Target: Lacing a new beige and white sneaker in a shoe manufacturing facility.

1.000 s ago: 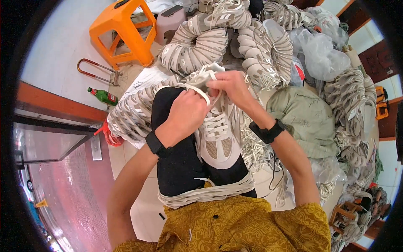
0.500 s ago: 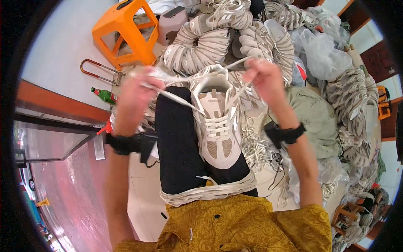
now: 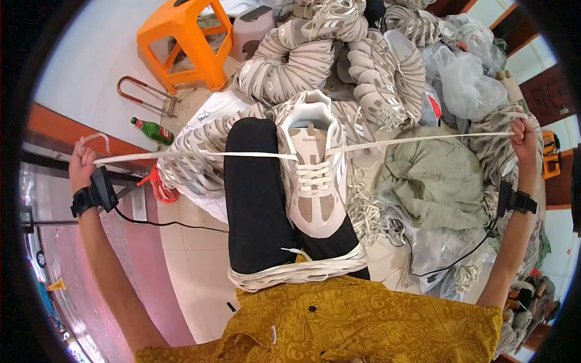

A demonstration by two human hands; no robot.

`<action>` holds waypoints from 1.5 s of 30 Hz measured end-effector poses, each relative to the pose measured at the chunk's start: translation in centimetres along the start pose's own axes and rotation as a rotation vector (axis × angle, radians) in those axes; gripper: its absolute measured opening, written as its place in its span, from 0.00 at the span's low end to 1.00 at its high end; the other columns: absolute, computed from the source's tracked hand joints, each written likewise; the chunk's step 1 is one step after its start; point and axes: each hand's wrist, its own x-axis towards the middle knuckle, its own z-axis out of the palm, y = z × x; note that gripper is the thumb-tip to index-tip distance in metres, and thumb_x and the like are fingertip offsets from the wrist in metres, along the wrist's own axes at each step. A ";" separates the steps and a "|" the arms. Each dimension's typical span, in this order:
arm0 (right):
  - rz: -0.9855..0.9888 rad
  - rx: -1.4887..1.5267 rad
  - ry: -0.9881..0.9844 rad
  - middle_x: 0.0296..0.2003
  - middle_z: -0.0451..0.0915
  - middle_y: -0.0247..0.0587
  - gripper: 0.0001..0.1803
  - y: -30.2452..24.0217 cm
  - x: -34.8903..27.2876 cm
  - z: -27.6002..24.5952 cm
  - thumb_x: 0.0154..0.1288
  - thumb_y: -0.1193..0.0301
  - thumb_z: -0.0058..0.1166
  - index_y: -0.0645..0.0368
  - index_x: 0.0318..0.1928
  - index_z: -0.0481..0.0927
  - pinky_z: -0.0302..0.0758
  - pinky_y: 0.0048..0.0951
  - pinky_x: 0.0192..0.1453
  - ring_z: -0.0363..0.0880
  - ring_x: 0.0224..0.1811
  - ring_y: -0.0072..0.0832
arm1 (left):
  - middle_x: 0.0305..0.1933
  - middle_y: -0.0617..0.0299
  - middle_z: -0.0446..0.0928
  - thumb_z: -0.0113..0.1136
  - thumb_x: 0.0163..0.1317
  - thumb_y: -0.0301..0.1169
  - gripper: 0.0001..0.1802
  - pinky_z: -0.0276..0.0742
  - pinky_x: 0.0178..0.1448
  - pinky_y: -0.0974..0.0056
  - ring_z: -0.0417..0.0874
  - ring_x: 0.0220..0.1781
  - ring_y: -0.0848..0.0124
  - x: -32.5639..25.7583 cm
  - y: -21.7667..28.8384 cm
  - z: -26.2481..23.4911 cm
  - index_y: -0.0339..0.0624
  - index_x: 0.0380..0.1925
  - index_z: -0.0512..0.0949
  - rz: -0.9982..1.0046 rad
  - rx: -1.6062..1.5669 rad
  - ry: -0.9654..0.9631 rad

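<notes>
A beige and white sneaker upper rests on my black-trousered legs, its toe towards me. White lace crosses its lower eyelets in several rows. Far out to the left, my left hand is closed on one lace end, and a loose tip curls above the fingers. My right hand, equally far out to the right, grips the other lace end. Both ends run taut and nearly level from the upper. A bundle of white laces lies across my lap.
Curved stacks of nested uppers fill the floor ahead. An orange stool and a green bottle stand or lie ahead left. To the right are a grey-green cloth sack, clear plastic bags and tangled laces.
Both hands have moved from close beside the upper far outward, left and right. The lace ends, slack and looped before, are now stretched straight.
</notes>
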 end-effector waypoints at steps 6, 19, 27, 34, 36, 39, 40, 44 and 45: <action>-0.081 -0.813 0.043 0.22 0.69 0.28 0.21 4.9 0.3 1.9 0.53 0.77 0.41 0.61 0.50 0.70 0.56 0.15 0.14 0.62 0.17 0.12 | 0.39 0.56 0.76 0.46 0.59 0.37 0.17 0.69 0.45 0.66 0.76 0.39 0.67 -1.7 3.7 6.5 0.35 0.40 0.74 0.295 1.273 0.097; -0.261 -1.063 -0.796 0.24 0.77 0.38 0.10 26.9 -12.5 25.7 0.42 0.73 0.60 0.57 0.30 0.79 0.71 0.26 0.31 0.76 0.25 0.29 | 0.22 0.60 0.67 0.53 0.41 0.24 0.06 0.68 0.32 0.65 0.71 0.29 0.65 -25.0 5.7 34.7 0.39 0.23 0.73 0.772 0.621 -0.804; -0.464 -1.483 -0.940 0.25 0.78 0.38 0.09 26.3 -12.1 26.4 0.43 0.67 0.58 0.56 0.27 0.76 0.72 0.33 0.30 0.77 0.27 0.35 | 0.23 0.61 0.67 0.52 0.41 0.25 0.07 0.67 0.31 0.66 0.70 0.28 0.67 -25.8 5.5 34.7 0.40 0.26 0.71 0.894 0.840 -0.848; -0.386 -1.291 -0.910 0.24 0.78 0.41 0.10 26.4 -11.3 26.1 0.44 0.67 0.56 0.55 0.30 0.77 0.72 0.35 0.31 0.77 0.27 0.38 | 0.23 0.62 0.69 0.53 0.43 0.27 0.07 0.68 0.30 0.66 0.72 0.28 0.68 -24.2 5.6 35.1 0.41 0.25 0.70 0.934 0.827 -0.892; -0.398 -1.307 -0.913 0.24 0.78 0.41 0.09 26.6 -11.3 26.2 0.44 0.67 0.56 0.55 0.30 0.78 0.72 0.36 0.31 0.77 0.27 0.38 | 0.22 0.62 0.69 0.53 0.43 0.27 0.05 0.69 0.29 0.66 0.73 0.27 0.68 -23.9 5.5 35.2 0.41 0.24 0.70 0.889 0.844 -0.897; -0.334 -1.392 -0.938 0.24 0.78 0.41 0.09 26.7 -10.9 26.5 0.44 0.68 0.56 0.55 0.29 0.78 0.72 0.36 0.31 0.77 0.27 0.38 | 0.19 0.61 0.71 0.54 0.45 0.29 0.04 0.70 0.27 0.64 0.75 0.25 0.66 -23.7 5.6 35.7 0.42 0.21 0.70 0.839 0.846 -0.936; -0.304 -1.431 -0.954 0.24 0.78 0.40 0.08 26.7 -10.7 26.7 0.44 0.68 0.56 0.55 0.28 0.78 0.71 0.36 0.31 0.77 0.27 0.38 | 0.17 0.60 0.72 0.54 0.46 0.29 0.04 0.71 0.26 0.63 0.76 0.24 0.65 -23.6 5.7 35.8 0.43 0.20 0.70 0.827 0.851 -0.955; -0.347 -1.362 -1.015 0.22 0.78 0.39 0.08 26.6 -9.8 27.0 0.43 0.67 0.57 0.54 0.26 0.78 0.71 0.36 0.30 0.76 0.25 0.38 | 0.17 0.56 0.73 0.53 0.46 0.28 0.03 0.72 0.27 0.61 0.77 0.23 0.62 -22.7 6.1 36.4 0.40 0.20 0.71 0.644 0.904 -1.095; -0.335 -1.297 -1.044 0.20 0.77 0.39 0.08 26.6 -9.6 26.9 0.42 0.67 0.57 0.55 0.26 0.78 0.70 0.35 0.29 0.76 0.23 0.37 | 0.16 0.56 0.72 0.53 0.47 0.27 0.03 0.71 0.26 0.61 0.76 0.21 0.61 -22.2 6.0 36.5 0.40 0.20 0.71 0.589 0.809 -1.134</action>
